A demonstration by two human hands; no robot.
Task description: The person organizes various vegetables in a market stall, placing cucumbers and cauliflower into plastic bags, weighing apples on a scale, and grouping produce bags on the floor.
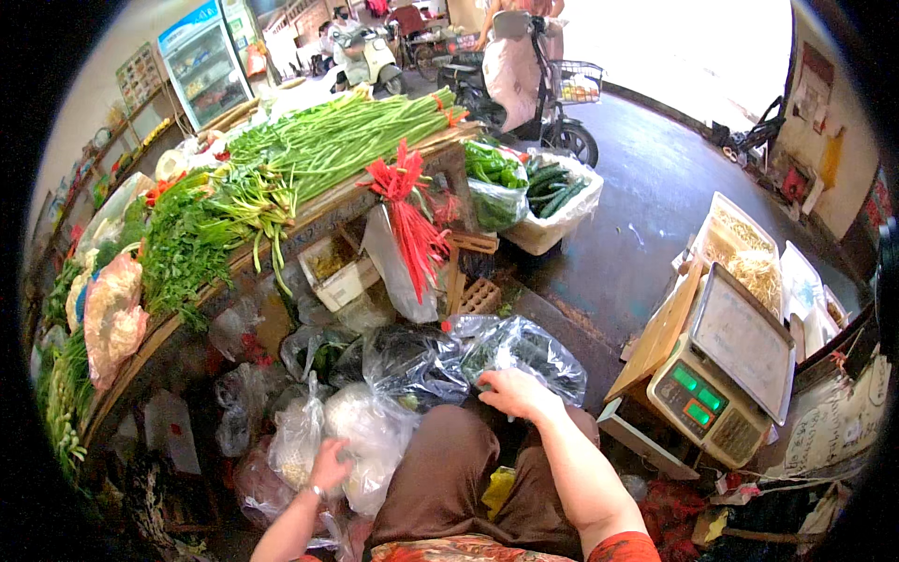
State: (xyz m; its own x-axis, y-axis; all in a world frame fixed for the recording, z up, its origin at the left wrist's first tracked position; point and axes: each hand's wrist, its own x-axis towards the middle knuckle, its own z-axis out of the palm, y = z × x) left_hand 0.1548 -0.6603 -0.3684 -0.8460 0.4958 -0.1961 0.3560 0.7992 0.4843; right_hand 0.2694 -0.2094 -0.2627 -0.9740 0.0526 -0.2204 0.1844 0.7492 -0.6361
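Note:
I sit with bags of vegetables at my knees. My left hand (pixel 330 465) is over clear plastic bags (pixel 365 428) with pale, whitish contents, its fingers apart and nothing held between them. Above my right knee is my right hand (pixel 520 395), fingers loosely bent, at the near edge of a clear plastic bag (pixel 537 351) with dark green contents. Whether its fingers grip the film cannot be made out. Between the two hands, farther forward, lies another shiny bag (pixel 414 358) with dark contents. A wristband (pixel 317 490) circles my left wrist.
A wooden stall (pixel 309 228) bears long beans (pixel 351 140) and leafy greens (pixel 182 239). Red ties (pixel 407 225) hang from its edge. On my right stands a digital scale (pixel 709 393) beside a tub of sprouts (pixel 744 246). Ahead are a cucumber box (pixel 555 190) and an electric scooter (pixel 527 84) with a person.

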